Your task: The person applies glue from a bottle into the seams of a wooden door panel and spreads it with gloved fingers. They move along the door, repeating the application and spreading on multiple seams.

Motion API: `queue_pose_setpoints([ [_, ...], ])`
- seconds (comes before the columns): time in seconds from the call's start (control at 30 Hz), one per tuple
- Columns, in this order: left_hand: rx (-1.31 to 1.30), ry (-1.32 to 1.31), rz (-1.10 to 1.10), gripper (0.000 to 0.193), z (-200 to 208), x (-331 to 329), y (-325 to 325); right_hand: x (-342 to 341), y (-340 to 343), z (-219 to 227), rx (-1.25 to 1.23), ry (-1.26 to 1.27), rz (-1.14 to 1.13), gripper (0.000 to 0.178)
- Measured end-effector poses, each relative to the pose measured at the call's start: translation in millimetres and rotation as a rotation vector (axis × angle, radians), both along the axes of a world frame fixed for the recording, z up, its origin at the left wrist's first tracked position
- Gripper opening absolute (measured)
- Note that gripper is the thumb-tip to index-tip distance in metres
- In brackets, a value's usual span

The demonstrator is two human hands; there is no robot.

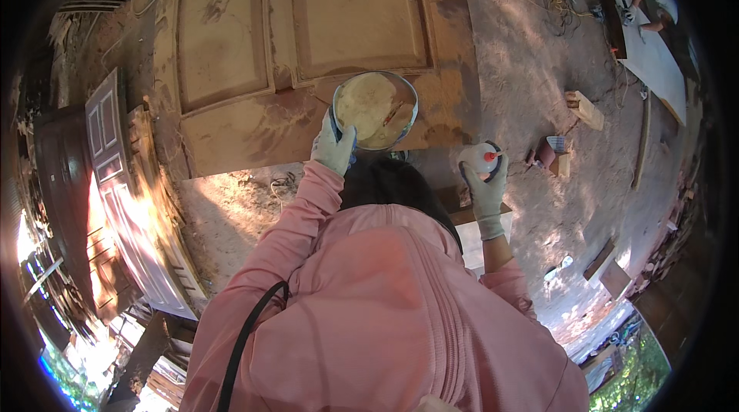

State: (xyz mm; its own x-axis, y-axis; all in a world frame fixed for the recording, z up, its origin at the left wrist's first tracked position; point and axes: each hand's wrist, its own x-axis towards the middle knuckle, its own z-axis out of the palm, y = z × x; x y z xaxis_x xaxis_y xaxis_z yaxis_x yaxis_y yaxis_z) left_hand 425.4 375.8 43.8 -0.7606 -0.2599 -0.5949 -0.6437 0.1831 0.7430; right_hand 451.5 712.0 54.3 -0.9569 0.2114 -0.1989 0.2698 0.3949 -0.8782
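My left hand (335,152), in a pale work glove, grips the left rim of a round, shiny-edged tin (416,108). Inside the tin lies tan powder or paste (368,108), with a reddish-brown streak toward its right side. The tin is over the near edge of a large panelled wooden door (354,11) that lies flat and is smeared with tan and brown patches. Off to the right, beyond the door's edge, my gloved right hand (487,196) wraps round a white squeeze bottle (476,156) with a red nozzle. The bottle is apart from the tin.
Several doors, among them a panelled one (115,181), lean at the left beside stacked timber. On the dirt floor at right lie a wood block (585,109) and a small box (549,156). Far right, another person's hands rest at a white board (650,58).
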Motion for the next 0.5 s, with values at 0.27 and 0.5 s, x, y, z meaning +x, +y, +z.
queue_pose_setpoints([
  [0.27, 0.071, 0.136, -0.066, 0.065, -25, 11, -13, -3, -43, 6, -0.114, -0.022, -0.026, 0.066],
  [0.5, 0.091, 0.187, -0.184, 0.061, -30, 26, -45, 1, -77, 13, -0.122, -0.012, -0.034, 0.064],
])
